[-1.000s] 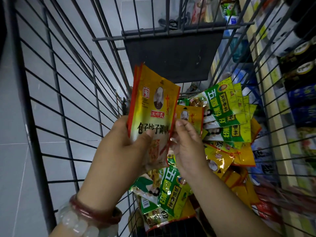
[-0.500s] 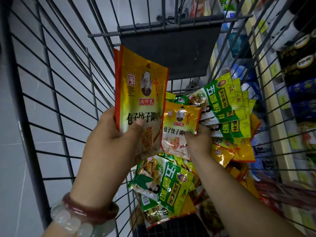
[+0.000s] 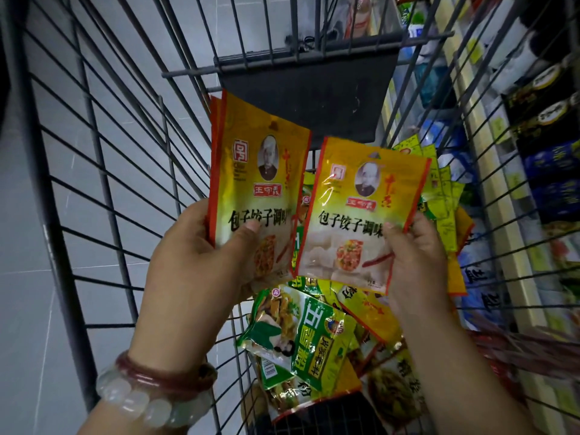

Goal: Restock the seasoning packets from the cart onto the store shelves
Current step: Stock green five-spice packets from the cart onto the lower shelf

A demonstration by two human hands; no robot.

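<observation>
Left hand (image 3: 201,271) held a small stack of yellow packets (image 3: 257,196); right hand (image 3: 417,262) pinched another packet (image 3: 357,221), fingers curled, above the cart (image 3: 103,196). Many packets (image 3: 301,346) remained inside; none appeared shelved yet.

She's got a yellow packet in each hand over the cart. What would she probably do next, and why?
Probably slide the single yellow seasoning packet, pinched by the right hand, onto the small stack of matching yellow packets gripped by the left hand. They show the same print and sit side by side, and merging them frees a hand.
</observation>
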